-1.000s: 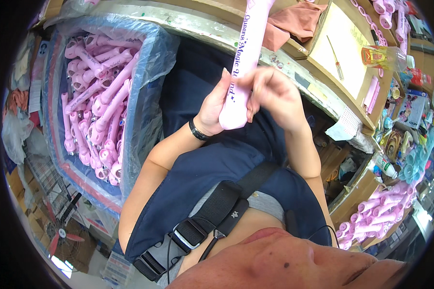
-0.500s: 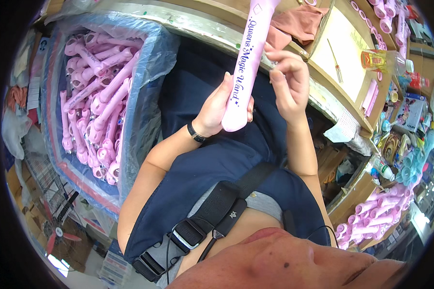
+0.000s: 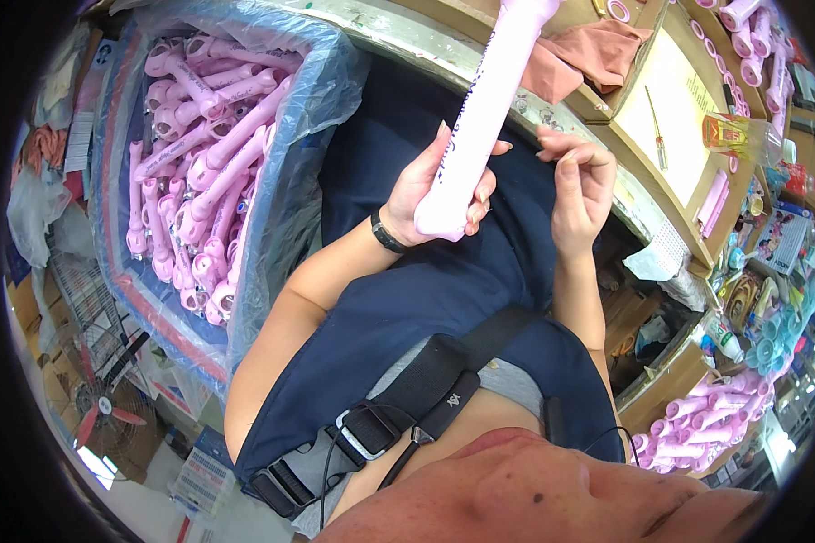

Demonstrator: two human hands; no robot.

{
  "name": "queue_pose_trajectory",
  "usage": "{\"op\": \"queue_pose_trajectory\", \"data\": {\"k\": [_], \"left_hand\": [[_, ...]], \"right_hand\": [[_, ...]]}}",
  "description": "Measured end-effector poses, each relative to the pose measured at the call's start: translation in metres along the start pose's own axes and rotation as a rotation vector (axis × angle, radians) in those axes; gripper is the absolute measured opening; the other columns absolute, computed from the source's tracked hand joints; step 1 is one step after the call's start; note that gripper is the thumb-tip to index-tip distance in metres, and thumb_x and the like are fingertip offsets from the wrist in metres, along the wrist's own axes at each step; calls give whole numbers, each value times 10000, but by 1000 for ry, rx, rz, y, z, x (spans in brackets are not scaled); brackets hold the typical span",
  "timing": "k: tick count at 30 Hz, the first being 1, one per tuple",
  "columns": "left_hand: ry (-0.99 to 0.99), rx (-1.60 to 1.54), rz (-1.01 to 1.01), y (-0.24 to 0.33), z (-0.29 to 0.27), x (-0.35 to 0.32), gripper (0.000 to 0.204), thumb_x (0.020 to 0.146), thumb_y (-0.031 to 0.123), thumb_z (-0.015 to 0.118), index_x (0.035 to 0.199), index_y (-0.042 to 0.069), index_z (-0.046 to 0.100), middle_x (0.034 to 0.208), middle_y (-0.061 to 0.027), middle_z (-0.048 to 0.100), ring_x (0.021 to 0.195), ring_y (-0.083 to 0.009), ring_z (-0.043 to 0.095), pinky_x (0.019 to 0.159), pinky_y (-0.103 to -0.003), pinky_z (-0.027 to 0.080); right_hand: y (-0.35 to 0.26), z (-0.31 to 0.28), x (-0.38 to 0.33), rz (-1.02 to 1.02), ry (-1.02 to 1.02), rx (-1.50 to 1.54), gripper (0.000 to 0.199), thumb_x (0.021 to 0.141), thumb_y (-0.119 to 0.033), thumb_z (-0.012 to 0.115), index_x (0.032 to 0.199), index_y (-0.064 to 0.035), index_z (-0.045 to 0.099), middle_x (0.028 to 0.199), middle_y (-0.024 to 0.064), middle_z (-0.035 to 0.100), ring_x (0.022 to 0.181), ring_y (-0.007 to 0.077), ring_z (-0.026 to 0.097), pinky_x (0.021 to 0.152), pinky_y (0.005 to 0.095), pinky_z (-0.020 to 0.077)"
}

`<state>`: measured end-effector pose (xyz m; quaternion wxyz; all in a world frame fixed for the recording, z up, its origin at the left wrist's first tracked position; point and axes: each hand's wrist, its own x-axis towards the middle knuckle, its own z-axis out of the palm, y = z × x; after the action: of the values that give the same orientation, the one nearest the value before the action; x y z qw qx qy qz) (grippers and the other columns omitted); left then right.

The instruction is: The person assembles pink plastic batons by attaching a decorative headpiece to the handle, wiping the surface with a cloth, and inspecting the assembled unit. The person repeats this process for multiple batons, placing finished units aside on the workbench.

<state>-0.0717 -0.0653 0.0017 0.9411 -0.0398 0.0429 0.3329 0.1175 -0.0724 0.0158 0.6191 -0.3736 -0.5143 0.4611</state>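
A pink wand (image 3: 480, 118) is held in the left hand (image 3: 415, 195), by the desk's (image 3: 407, 36) near edge.
The wand's near end is gripped between the left thumb and the curled fingertips, and its far end is pointed toward the desk. The right hand (image 3: 581, 192) is seen half open near the wand, its fingers loosely bent. A crumpled peach cloth (image 3: 602, 54) is seen near the desk's near edge.

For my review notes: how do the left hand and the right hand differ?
The left hand grips the pink wand; the right hand is apart from it, its fingers partly curled. The left hand has a black band at the wrist; the right hand's wrist is bare. Both are ungloved.
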Motion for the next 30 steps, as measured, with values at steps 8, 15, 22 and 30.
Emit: {"op": "queue_pose_trajectory", "data": {"k": [8,15,22,30], "left_hand": [[200,216,37,-5,11,0,640,971,548,256,1328,38,405,855,-111,596,670,-210,629,600,-342,553],[285,600,162,-14,18,2,374,1004,393,349,1150,59,435,879,-89,602,716,-162,629,667,-278,531],[282,641,167,-14,20,1,383,1009,381,340,1187,53,421,896,-95,601,727,-158,627,678,-283,531],[311,671,183,-14,26,2,386,1011,359,334,1222,45,412,914,-111,612,747,-165,629,672,-290,539]], "right_hand": [[-15,8,-29,170,45,209,69,956,-64,476,998,-37,429,957,154,595,884,206,607,768,282,466],[-19,8,-44,288,92,217,93,953,-91,498,1001,-35,440,925,134,591,833,176,593,752,267,467],[-17,8,-45,335,66,262,106,953,-102,505,1012,-34,451,922,125,596,812,155,581,747,266,465],[-22,9,-44,392,73,263,94,938,-94,533,989,-19,507,870,67,575,789,120,554,714,240,446]]}}
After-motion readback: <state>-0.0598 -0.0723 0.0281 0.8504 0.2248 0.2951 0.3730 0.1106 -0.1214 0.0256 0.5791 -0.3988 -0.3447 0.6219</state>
